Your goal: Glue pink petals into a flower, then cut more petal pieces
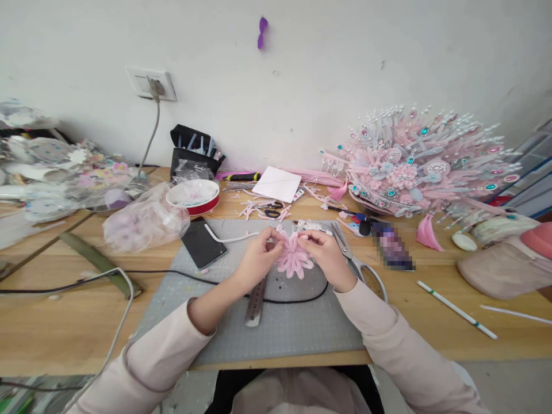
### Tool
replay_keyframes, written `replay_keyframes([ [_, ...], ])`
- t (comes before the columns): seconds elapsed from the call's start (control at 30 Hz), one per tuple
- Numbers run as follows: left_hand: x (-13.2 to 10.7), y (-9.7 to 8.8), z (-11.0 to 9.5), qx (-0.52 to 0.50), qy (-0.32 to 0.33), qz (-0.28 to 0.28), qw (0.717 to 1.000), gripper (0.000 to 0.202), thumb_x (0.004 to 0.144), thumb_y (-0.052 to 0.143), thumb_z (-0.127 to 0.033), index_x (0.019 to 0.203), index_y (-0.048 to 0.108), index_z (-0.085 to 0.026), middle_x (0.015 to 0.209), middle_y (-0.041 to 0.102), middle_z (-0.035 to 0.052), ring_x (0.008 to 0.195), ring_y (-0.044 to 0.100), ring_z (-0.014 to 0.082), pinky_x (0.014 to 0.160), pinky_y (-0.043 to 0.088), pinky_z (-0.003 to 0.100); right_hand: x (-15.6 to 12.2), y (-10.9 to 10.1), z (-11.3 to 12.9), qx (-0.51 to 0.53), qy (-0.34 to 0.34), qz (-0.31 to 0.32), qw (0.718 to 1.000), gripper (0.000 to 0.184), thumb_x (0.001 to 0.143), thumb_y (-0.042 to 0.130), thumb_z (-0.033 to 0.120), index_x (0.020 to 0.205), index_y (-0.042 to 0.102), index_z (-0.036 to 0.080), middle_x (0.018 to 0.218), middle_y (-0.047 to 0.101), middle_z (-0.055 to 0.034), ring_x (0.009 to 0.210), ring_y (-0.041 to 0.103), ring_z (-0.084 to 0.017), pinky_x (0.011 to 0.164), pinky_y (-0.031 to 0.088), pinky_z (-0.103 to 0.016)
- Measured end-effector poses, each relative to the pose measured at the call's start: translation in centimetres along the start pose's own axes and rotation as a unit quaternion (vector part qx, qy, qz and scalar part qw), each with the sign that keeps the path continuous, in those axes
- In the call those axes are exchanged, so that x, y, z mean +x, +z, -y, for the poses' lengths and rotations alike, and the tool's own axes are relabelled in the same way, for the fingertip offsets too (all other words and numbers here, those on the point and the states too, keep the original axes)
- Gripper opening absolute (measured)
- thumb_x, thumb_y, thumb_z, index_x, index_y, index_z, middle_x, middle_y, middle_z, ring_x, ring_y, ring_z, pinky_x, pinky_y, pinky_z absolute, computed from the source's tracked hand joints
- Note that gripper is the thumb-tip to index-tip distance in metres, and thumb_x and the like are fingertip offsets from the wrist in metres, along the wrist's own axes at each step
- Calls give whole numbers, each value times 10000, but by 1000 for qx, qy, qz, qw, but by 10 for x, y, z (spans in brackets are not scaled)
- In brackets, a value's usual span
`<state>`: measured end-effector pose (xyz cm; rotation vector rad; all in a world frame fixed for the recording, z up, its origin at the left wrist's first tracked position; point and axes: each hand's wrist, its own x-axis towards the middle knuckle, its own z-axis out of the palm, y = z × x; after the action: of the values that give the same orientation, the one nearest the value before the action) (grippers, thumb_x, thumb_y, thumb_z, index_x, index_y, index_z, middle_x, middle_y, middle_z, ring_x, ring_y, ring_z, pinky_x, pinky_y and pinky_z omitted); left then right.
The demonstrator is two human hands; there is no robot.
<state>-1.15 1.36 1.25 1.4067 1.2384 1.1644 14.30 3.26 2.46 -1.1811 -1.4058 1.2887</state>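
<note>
A pink fuzzy flower (pixel 294 260) with several long petals is held above the grey cutting mat (pixel 284 328). My left hand (pixel 257 257) pinches its left side near the top, fingers closed. From the right, my right hand (pixel 324 253) grips the flower's upper edge, fingers curled. A metal ruler (pixel 256 301) lies on the mat below my left wrist. Large scissors (pixel 356 259) lie just right of my right hand.
A black phone (pixel 203 244) lies at the mat's left corner, a black cable (pixel 297 299) crossing the mat. A big pink beaded headdress (pixel 414 167) stands at the back right. A red-rimmed tin (pixel 193 196), plastic bags (pixel 144 221), small scissors (pixel 272 210) and white paper (pixel 276 183) are behind.
</note>
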Motion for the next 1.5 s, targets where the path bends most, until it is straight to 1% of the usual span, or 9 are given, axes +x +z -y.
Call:
replay_keyframes([
  [0.23, -1, 1, -2, -20, -10, 11, 1000, 129, 692, 527, -273, 721, 444, -178, 626, 480, -51, 501, 442, 67, 461, 336, 178, 0, 1, 0, 1, -2, 16, 1000, 227, 605, 663, 328, 751, 603, 165, 669, 576, 17, 611, 524, -122, 570, 408, -244],
  [0.53, -2, 3, -3, -22, 2, 15, 1000, 233, 718, 558, -373, 694, 443, -172, 621, 460, -52, 521, 422, 65, 483, 338, 179, 1, 2, -2, -17, -14, 15, 1000, 239, 602, 671, 359, 710, 576, 168, 646, 542, 23, 585, 490, -106, 546, 394, -228],
  [0.8, -2, 1, -5, -50, -12, 28, 998, 176, 713, 538, -306, 818, 509, -168, 716, 528, -25, 594, 492, 91, 556, 402, 209, 1, 1, 2, -36, -37, -8, 999, 257, 611, 681, 385, 708, 577, 171, 675, 560, 13, 622, 510, -122, 597, 412, -251],
  [0.9, -2, 1, -5, -54, -17, 31, 998, 163, 706, 538, -283, 812, 510, -163, 729, 536, -20, 590, 493, 89, 555, 401, 209, 2, -1, -2, -39, -42, 2, 998, 244, 652, 655, 379, 752, 581, 170, 697, 562, 6, 638, 521, -126, 618, 424, -259],
  [0.97, -1, 1, -6, -50, -13, 34, 998, 152, 706, 541, -280, 793, 510, -160, 730, 536, -19, 588, 490, 87, 552, 395, 207, 2, -2, -4, -61, -75, 10, 995, 219, 704, 616, 339, 849, 595, 176, 761, 574, -8, 678, 533, -129, 645, 432, -263],
  [1.07, -2, 0, -7, -20, -2, 36, 999, 137, 708, 544, -271, 776, 527, -153, 720, 541, -18, 590, 479, 86, 555, 383, 205, 0, -6, -3, -162, -182, 18, 970, 192, 771, 538, 225, 941, 626, 205, 903, 568, -38, 790, 540, -141, 702, 435, -269],
  [1.2, -1, -1, -7, 15, -8, 40, 999, 140, 719, 531, -270, 784, 542, -147, 691, 542, -16, 564, 454, 86, 531, 361, 204, -1, -12, 3, -305, -292, 37, 906, 218, 797, 494, 144, 908, 670, 207, 936, 542, -63, 909, 526, -172, 817, 416, -311],
  [1.33, 0, -2, -3, 34, -4, 28, 999, 132, 726, 526, -265, 794, 541, -153, 671, 540, -18, 547, 442, 87, 510, 351, 199, 2, -18, 3, -360, -298, 76, 881, 238, 814, 507, 159, 992, 651, 227, 955, 549, -66, 927, 523, -188, 846, 413, -339],
  [1.5, -1, 0, -4, 45, 6, 45, 998, 122, 733, 521, -263, 779, 549, -153, 655, 538, -20, 548, 447, 88, 517, 362, 201, 5, -21, 1, -365, -277, 109, 882, 222, 796, 525, 122, 969, 632, 209, 955, 537, -61, 918, 516, -182, 825, 413, -329],
])
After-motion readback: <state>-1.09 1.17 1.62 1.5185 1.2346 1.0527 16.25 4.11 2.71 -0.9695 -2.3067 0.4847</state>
